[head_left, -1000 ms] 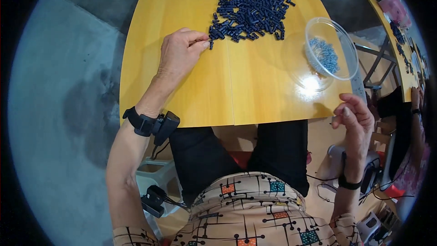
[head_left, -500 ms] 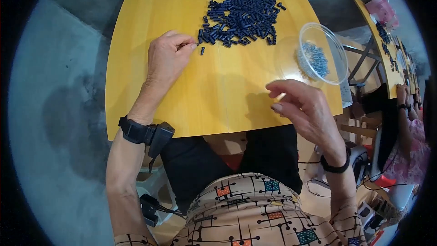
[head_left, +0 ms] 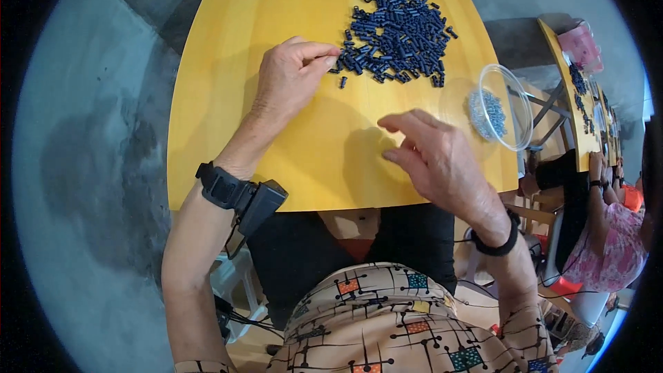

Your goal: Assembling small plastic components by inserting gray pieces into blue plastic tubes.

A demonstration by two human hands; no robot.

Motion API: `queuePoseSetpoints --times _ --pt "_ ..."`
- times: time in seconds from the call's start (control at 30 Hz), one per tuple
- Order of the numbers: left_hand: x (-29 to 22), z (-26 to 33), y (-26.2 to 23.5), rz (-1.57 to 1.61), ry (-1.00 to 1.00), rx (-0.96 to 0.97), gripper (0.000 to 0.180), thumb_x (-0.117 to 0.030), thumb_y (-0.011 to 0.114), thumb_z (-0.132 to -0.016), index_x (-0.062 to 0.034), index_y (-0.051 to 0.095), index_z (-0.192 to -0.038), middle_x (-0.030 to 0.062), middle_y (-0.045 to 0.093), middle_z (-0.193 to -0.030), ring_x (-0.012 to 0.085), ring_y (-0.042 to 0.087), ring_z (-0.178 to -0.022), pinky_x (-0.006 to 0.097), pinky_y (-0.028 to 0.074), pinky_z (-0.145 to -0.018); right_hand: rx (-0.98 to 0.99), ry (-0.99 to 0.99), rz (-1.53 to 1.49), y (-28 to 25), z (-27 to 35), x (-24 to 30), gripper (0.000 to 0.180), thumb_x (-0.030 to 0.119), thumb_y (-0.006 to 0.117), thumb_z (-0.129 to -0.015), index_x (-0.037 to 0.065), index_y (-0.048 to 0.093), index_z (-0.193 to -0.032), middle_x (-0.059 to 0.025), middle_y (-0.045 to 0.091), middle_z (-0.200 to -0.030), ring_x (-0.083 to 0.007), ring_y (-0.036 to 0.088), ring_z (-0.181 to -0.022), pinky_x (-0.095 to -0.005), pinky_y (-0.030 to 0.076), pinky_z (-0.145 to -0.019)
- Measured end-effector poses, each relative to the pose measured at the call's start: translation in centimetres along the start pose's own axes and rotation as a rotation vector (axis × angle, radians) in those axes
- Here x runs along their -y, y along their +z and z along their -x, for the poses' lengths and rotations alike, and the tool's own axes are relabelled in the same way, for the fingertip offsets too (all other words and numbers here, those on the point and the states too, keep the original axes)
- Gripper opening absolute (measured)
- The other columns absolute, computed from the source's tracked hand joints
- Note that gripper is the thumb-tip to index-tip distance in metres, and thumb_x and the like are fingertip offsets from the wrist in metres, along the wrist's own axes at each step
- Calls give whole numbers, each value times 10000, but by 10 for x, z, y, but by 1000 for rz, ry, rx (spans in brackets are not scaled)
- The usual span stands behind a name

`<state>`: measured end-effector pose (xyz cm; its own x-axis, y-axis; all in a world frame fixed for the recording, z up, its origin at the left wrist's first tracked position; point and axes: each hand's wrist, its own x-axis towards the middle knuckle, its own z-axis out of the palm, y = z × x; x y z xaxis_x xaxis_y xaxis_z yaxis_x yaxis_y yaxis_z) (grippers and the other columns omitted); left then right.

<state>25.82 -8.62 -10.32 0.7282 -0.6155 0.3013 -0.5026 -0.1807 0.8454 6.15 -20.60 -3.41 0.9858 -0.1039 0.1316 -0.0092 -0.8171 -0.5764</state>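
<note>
At the left edge of the black pile [head_left: 400,31], the left hand [head_left: 286,79] is pinched; whether anything is held cannot be told. Below the pile, the right hand [head_left: 442,159] is spread, unfilled. Much is left heaped; one loose piece [head_left: 343,82] is set apart.

We look steeply down from the person's head, through the left of two side-by-side fisheye cameras, facing out over the shirt [head_left: 387,314] to the table [head_left: 311,173]. We sit near enough for the left hand [head_left: 293,72] and right hand [head_left: 438,155] to fall around mid-view, yet see wide enough to take in floor [head_left: 83,152] on the left.
</note>
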Motion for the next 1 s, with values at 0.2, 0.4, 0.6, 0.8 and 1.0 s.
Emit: queuePoseSetpoints --times 0.2,0.4,0.6,0.8,1.0 --pt "0 -8 -2 -186 159 53 126 -70 664 -754 -8 689 -862 74 604 -731 152 581 -657 266 449 -604 -59 71 -106 16 22 -5 257 7 624 -733 -1 567 -983 -168 594 -850 -353 607 -770 -385 512 -655" --pt "-6 -12 0 -316 188 94 121 -90 679 -736 -20 691 -833 93 609 -719 185 594 -659 287 458 -609 -245 87 -218 32 29 -23 194 -29 605 -749 -7 602 -941 -153 603 -837 -288 622 -754 -329 504 -665" --pt "-12 -13 -6 -335 90 149 124 -96 684 -728 -22 691 -827 95 613 -721 186 590 -646 294 458 -600 -291 96 -269 34 28 -26 156 -38 617 -744 -8 616 -898 -139 607 -798 -260 623 -738 -307 499 -654" --pt "-12 -12 -7 -201 -56 145 135 -96 669 -762 25 679 -820 63 599 -699 118 558 -586 265 447 -527 -281 110 -312 33 28 -28 157 -43 621 -738 -8 618 -891 -133 605 -779 -258 619 -732 -304 495 -644" --pt "-25 -12 -7 -48 -336 157 121 -112 681 -741 -22 700 -819 92 636 -728 159 597 -610 269 470 -578 -270 112 -331 31 29 -30 156 -32 630 -733 -5 619 -886 -128 605 -777 -259 617 -736 -311 491 -645"
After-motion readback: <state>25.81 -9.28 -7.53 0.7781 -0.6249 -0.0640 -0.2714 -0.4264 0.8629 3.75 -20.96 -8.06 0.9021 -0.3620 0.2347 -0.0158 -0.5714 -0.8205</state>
